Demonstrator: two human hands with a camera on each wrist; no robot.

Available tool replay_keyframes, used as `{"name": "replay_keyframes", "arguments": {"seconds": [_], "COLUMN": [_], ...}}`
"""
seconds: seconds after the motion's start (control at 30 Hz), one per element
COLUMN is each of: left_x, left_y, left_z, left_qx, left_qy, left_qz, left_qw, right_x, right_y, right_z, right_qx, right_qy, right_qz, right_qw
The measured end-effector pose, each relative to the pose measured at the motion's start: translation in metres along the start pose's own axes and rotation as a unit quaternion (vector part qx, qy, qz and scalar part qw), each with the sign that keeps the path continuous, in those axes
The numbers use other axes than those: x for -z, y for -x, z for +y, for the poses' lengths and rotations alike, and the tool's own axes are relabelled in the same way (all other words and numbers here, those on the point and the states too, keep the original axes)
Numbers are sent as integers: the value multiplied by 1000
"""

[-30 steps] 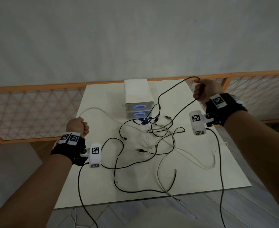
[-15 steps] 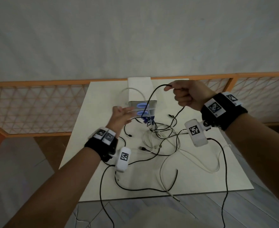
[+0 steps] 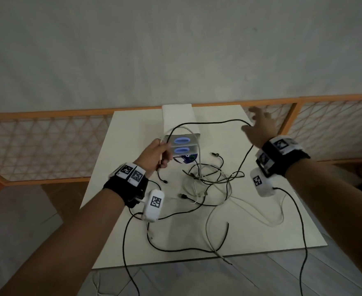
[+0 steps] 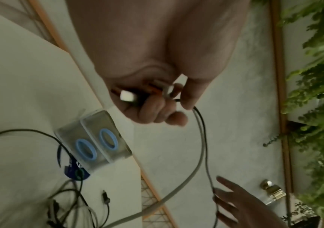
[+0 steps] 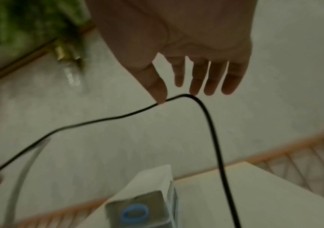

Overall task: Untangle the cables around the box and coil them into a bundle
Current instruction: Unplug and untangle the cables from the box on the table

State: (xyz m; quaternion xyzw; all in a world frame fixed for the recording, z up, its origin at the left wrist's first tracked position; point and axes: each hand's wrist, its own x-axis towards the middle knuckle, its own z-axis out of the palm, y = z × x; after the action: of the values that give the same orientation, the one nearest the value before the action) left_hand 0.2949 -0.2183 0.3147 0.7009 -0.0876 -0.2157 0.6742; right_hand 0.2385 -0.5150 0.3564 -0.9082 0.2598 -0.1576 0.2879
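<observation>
- Head view: your left hand (image 3: 154,155) is curled round the ends of a thin black cable (image 3: 207,121) and a thicker white cable (image 3: 199,154), holding them just in front of the white rectangular box with two blue glowing rings (image 3: 182,133). Your right hand (image 3: 259,130) is spread flat over the far right of the pale rectangular table (image 3: 282,221); the black cable arches from the left hand over the box to that thumb. Judge the task as early: most of the cables lie as a tangled heap of black and white cables (image 3: 205,184) on the table just in front of the box, and no bundle shows.
- Left wrist view: the left-hand grip is clamped on a white plug (image 4: 127,96) and both cable ends; both cables hang in one long arc toward the right hand (image 4: 235,205).
- Right wrist view: the right-hand fingers (image 5: 198,77) are straight and apart; the black cable (image 5: 209,123) rests against the thumb tip, not pinched. You have yet to free the heap and form coils.
</observation>
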Motion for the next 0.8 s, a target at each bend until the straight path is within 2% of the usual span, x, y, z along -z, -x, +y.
{"name": "replay_keyframes", "arguments": {"seconds": [0.07, 0.13, 0.2, 0.23, 0.3, 0.33, 0.37, 0.4, 0.43, 0.5, 0.57, 0.6, 0.63, 0.7, 0.77, 0.8], "left_x": [-9, -18, -26, -30, -33, -32, -28, -21, -11, 11, 28, 32, 32, 25, 13, 7], "left_y": [5, 12, 18, 21, 24, 25, 25, 26, 25, 25, 25, 23, 21, 17, 14, 16], "left_z": [3, 5, 9, 11, 15, 16, 18, 22, 27, 42, 50, 49, 45, 28, 7, -1], "left_qx": [30, 48, 50, 51, 42, 27, 8, -13, -30, -40, -55, -66, -73, -40, -2, -12], "left_qy": [9, -7, -14, -22, -51, -64, -69, -58, -29, 72, 130, 104, 36, -142, -234, -254], "left_qz": [-59, -127, -172, -178, -153, -131, -103, -72, -38, 13, 27, 30, 31, 16, -22, -29], "left_qw": [998, 991, 984, 983, 986, 989, 992, 996, 998, 997, 990, 992, 996, 989, 972, 967], "right_x": [-14, -23, -36, -43, -50, -51, -52, -55, -58, -65, -76, -77, -76, -60, -33, -17], "right_y": [21, 43, 56, 59, 58, 56, 51, 43, 35, 24, 23, 25, 24, 17, -1, -8], "right_z": [-15, -39, -58, -65, -70, -69, -65, -56, -43, -16, 5, 8, 5, -22, -65, -91], "right_qx": [136, 272, 341, 353, 312, 245, 173, 119, 76, 39, -10, -43, -62, -108, -104, -79], "right_qy": [42, 35, 78, 99, 57, -8, -79, -120, -135, -85, -83, -104, -115, -240, -413, -467], "right_qz": [0, -27, -99, -154, -304, -376, -418, -423, -419, -403, -402, -393, -366, -284, -223, -205], "right_qw": [990, 961, 931, 917, 898, 893, 888, 890, 895, 910, 912, 913, 922, 922, 877, 857]}}
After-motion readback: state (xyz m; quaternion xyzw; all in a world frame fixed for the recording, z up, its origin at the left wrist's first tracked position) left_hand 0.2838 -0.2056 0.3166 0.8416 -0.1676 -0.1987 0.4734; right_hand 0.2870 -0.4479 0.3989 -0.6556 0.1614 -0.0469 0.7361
